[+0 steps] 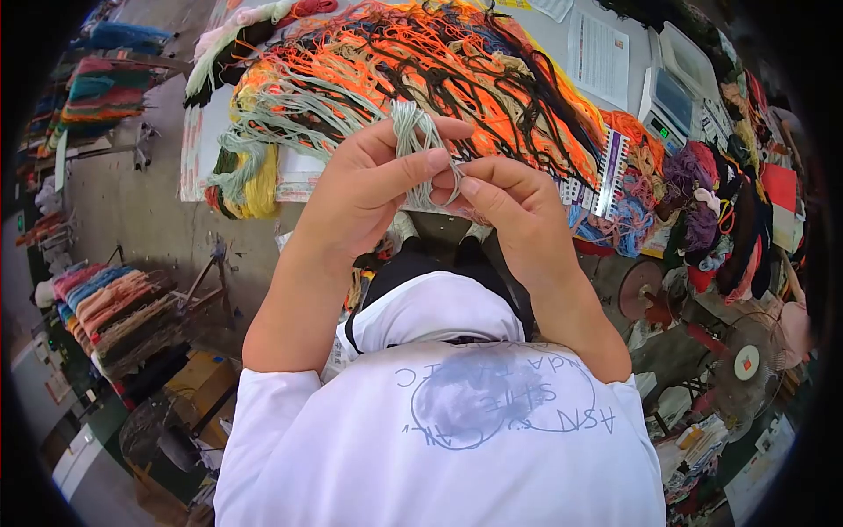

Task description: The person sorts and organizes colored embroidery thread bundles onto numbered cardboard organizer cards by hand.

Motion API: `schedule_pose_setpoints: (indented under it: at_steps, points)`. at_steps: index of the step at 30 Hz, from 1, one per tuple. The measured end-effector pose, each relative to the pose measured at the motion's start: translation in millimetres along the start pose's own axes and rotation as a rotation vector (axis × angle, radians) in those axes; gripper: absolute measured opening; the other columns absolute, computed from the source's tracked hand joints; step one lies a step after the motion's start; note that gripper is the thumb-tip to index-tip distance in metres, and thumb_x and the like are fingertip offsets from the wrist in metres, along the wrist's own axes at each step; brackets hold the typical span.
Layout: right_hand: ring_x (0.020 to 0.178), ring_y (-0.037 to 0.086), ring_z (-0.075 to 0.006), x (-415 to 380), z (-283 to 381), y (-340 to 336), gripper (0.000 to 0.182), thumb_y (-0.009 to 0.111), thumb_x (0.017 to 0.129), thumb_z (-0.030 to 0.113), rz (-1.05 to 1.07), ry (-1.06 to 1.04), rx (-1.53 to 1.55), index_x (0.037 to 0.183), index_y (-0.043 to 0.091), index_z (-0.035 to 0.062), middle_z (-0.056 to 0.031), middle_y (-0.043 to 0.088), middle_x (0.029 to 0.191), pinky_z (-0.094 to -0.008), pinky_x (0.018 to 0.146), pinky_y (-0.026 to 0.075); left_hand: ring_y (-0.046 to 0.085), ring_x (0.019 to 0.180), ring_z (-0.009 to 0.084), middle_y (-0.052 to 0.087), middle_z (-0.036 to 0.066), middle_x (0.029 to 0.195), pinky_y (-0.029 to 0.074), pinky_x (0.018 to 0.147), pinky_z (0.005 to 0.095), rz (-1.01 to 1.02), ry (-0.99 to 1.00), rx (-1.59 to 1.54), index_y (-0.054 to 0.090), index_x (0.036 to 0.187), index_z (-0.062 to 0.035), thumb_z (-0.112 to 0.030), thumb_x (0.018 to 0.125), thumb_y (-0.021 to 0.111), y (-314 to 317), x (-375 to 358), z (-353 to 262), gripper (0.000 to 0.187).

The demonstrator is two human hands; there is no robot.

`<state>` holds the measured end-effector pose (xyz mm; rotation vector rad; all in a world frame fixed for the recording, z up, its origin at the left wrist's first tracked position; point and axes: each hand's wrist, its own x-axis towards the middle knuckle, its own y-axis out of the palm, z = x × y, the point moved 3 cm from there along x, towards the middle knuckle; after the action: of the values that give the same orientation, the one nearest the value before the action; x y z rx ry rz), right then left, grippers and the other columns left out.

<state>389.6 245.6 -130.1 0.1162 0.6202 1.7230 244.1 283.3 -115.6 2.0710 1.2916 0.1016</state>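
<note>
Head camera: your left hand (356,180) and right hand (525,204) pinch grey yarn (407,127), likely light, limp, best held where bunched.

place: textile or yarn workshop. evidence: broad worktable (645,39) heaped with orange-and-black yarn (421,75); looped pale grey yarn (409,132) at near edge; mixed yarn bundles (702,189) at right. digital scale (672,101), green readout lit; printed sheet (599,57) and spiral-bound strip (612,162) alongside. left side: upper rack (101,97) and lower rack (110,307), both laden with coloured hanks. also cardboard box (200,384), caged fan (746,362), plain grey floor (145,198).
</note>
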Motion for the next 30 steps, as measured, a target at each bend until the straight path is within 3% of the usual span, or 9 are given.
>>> schedule_pose_setpoints:
  at_steps: [5,7,11,13,17,19,25,30]
  points:
    - [0.081,0.058,-0.011,-3.9,4.0,-3.5,0.018,0.052,0.088,0.007,0.029,0.006,-0.007,0.097,0.062,-0.0057,-0.0074,0.064,0.086,-0.0237,0.074,0.047,0.057,0.069,0.0116,0.059,0.003,0.086,0.046,0.061,0.0243,0.036,-0.014,-0.027,0.056,0.114,0.003,-0.009,0.085,0.059,2.9,0.3,4.3,0.032]
    - [0.084,0.063,-0.0168,-4.4,4.0,-6.3,0.02,0.05,0.087,0.008,0.042,-0.013,-0.031,0.097,0.062,-0.0041,-0.0102,0.065,0.09,-0.0289,0.078,0.051,0.057,0.068,0.0113,0.059,0.004,0.086,0.046,0.061,0.0235,0.023,-0.009,-0.046,0.055,0.114,0.0042,-0.011,0.087,0.056,4.4,0.5,6.0,0.031]
    - [0.084,0.061,-0.015,-3.7,9.5,-7.8,0.021,0.05,0.087,0.008,0.108,-0.015,-0.013,0.1,0.061,-0.0045,-0.0091,0.064,0.09,-0.028,0.078,0.05,0.057,0.071,0.0109,0.06,0.005,0.088,0.047,0.061,0.0243,0.048,-0.058,-0.068,0.055,0.115,0.0051,-0.013,0.089,0.052,5.2,0.1,5.9,0.032]
    - [0.079,0.057,-0.0087,-1.9,13.5,-4.9,0.019,0.054,0.087,0.005,-0.019,-0.052,0.074,0.102,0.061,-0.0044,-0.0058,0.063,0.09,-0.0233,0.073,0.047,0.06,0.082,0.0145,0.061,0.009,0.099,0.049,0.069,0.0276,-0.002,-0.047,-0.037,0.053,0.117,0.0063,-0.014,0.092,0.047,7.1,-1.2,3.7,0.033]
    - [0.078,0.056,-0.0064,3.7,14.5,2.1,0.021,0.058,0.085,0.005,-0.037,-0.026,0.067,0.103,0.06,-0.0045,-0.0053,0.062,0.093,-0.0222,0.069,0.047,0.059,0.096,0.0188,0.059,0.014,0.11,0.049,0.08,0.0308,-0.011,-0.048,-0.015,0.052,0.118,0.0072,-0.014,0.092,0.044,11.1,-0.1,5.9,0.034]
    - [0.074,0.055,-0.0048,4.0,16.4,3.7,0.021,0.061,0.083,0.006,-0.124,0.024,0.032,0.102,0.061,-0.0044,-0.0033,0.062,0.087,-0.0207,0.065,0.047,0.058,0.103,0.0212,0.057,0.016,0.116,0.046,0.088,0.0322,0.017,-0.072,-0.012,0.052,0.117,0.0086,-0.013,0.092,0.043,10.6,0.8,6.8,0.035]
    - [0.067,0.052,-0.0033,5.1,8.4,-7.2,0.015,0.065,0.081,0.007,-0.075,0.049,0.02,0.092,0.062,-0.0032,-0.0004,0.06,0.075,-0.0182,0.057,0.041,0.062,0.088,0.0169,0.063,0.012,0.102,0.051,0.079,0.0299,0.003,-0.07,-0.104,0.057,0.111,0.0065,-0.013,0.091,0.049,9.2,3.8,1.8,0.03]
    - [0.066,0.051,-0.0029,5.5,9.5,-3.4,0.013,0.065,0.081,0.007,-0.029,0.073,0.027,0.089,0.062,-0.0021,-0.0002,0.06,0.075,-0.0175,0.058,0.039,0.063,0.086,0.0173,0.063,0.012,0.099,0.051,0.077,0.0299,-0.018,-0.069,-0.091,0.054,0.113,0.0077,-0.014,0.091,0.047,4.3,4.1,-0.2,0.032]
